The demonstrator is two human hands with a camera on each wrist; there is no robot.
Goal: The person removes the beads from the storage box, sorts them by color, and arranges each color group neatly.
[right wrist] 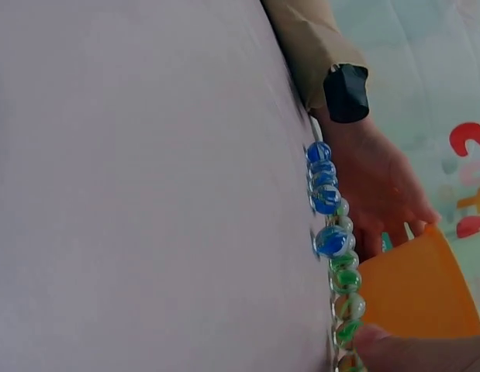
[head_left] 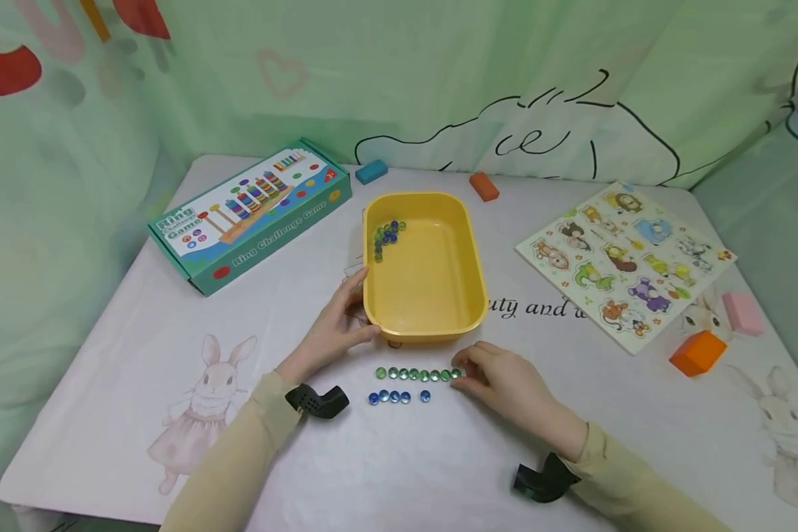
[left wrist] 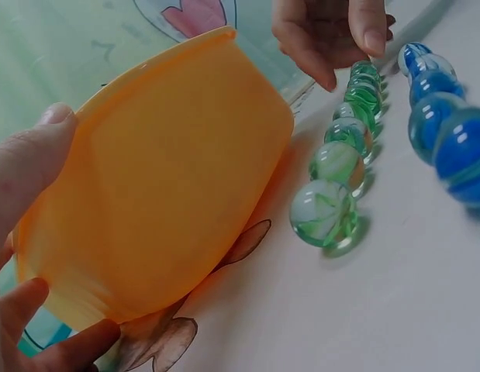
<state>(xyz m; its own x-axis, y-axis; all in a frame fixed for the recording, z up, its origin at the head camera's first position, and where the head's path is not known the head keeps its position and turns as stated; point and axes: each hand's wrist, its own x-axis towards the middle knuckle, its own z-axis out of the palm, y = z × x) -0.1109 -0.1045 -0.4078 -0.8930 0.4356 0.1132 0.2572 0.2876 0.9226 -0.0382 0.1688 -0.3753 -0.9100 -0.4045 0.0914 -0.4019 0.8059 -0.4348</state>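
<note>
My left hand (head_left: 332,324) holds the near left corner of a yellow plastic tub (head_left: 432,284); in the left wrist view the thumb lies at its rim and the fingers at its lower side. Several green and blue marbles (head_left: 387,235) are gathered inside at the far left. In front of the tub runs a straight row of green marbles (head_left: 414,374). Nearer to me is a shorter row of blue marbles (head_left: 394,397), its rightmost one set apart by a gap. At the right end of the green row, my right hand (head_left: 508,384) pinches the last green marble (head_left: 457,373) between thumb and forefinger.
Back left lies a green ring game box (head_left: 253,214). A blue block (head_left: 371,172) and an orange-red block (head_left: 484,186) are behind the tub. To the right are an animal puzzle board (head_left: 621,262), an orange block (head_left: 698,352) and a pink block (head_left: 743,313).
</note>
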